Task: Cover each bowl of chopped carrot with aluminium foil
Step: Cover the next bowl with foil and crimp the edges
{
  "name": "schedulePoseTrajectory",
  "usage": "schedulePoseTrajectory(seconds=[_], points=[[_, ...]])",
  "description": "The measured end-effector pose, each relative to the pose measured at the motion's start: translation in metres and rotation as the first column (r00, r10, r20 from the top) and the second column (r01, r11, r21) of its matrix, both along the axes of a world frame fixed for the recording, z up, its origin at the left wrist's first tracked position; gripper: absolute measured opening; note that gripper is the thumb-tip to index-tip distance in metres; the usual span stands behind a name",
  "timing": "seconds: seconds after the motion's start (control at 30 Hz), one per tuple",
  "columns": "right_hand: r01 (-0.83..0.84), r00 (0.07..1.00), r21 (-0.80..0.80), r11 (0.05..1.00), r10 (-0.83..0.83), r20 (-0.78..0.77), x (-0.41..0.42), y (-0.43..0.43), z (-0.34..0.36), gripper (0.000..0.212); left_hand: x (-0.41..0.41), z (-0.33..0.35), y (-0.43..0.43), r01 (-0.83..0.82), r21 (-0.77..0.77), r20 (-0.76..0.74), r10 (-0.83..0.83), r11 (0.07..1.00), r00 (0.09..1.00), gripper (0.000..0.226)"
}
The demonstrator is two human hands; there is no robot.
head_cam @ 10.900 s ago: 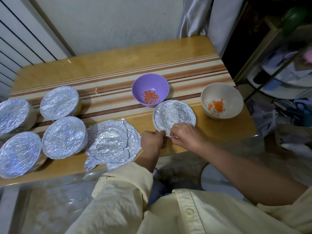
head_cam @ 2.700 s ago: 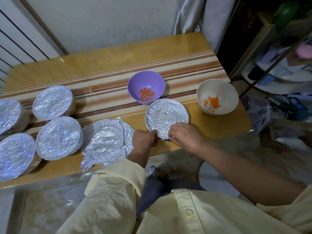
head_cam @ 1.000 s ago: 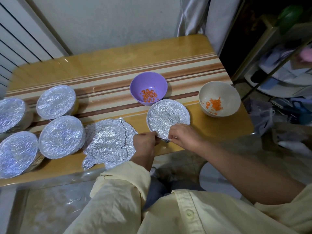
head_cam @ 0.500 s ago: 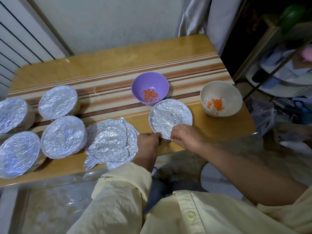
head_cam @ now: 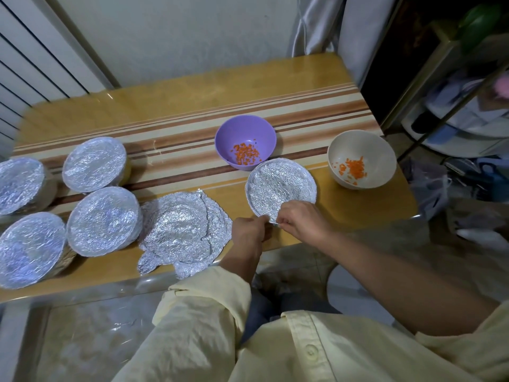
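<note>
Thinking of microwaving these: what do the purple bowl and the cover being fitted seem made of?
The purple bowl: likely plastic; even matte colour, thin rim. The cover pinched by left hand and right hand: metal foil; silvery, crinkled, glinting.

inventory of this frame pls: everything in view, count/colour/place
foil-covered bowls: 4, silver tops, table's left end
bowl being wrapped: 1, silver foil over it, near edge, right of centre
purple bowl: 1, uncovered, chopped carrot inside, just behind the bowl being wrapped
beige bowl: 1, uncovered, carrot inside, right end
loose foil sheets: stack, count unclear, silver, near edge, centre
table: 1, wood-tone, brown stripes
shelf clutter: right of table, blurred
left hand: yellow sleeve, pinches foil at that bowl's near rim
right hand: bare forearm, pinches the same rim
</note>
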State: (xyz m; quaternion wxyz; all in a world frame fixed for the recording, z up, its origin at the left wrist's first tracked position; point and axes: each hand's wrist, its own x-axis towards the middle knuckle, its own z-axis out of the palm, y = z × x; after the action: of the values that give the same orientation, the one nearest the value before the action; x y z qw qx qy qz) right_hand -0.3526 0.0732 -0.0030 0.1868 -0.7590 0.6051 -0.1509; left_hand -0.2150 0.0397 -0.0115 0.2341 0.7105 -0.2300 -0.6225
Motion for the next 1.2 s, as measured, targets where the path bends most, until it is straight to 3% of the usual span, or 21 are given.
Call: schedulePoseTrajectory(seconds=[0.63,1.2], points=[[0.005,1.000,0.012,1.000,-0.005,0.022,0.004,-0.001,-0.001,0.007,-0.007,-0.003,-0.005,0.149,0.016,0.043,-0.149,0.989,0.988,0.006],[-0.089,0.996,-0.094,0.992,0.088,-0.014,-0.010,0.001,0.001,0.032,0.000,-0.001,-0.017,0.269,-0.032,0.119,-0.264,0.962,0.957,0.021]])
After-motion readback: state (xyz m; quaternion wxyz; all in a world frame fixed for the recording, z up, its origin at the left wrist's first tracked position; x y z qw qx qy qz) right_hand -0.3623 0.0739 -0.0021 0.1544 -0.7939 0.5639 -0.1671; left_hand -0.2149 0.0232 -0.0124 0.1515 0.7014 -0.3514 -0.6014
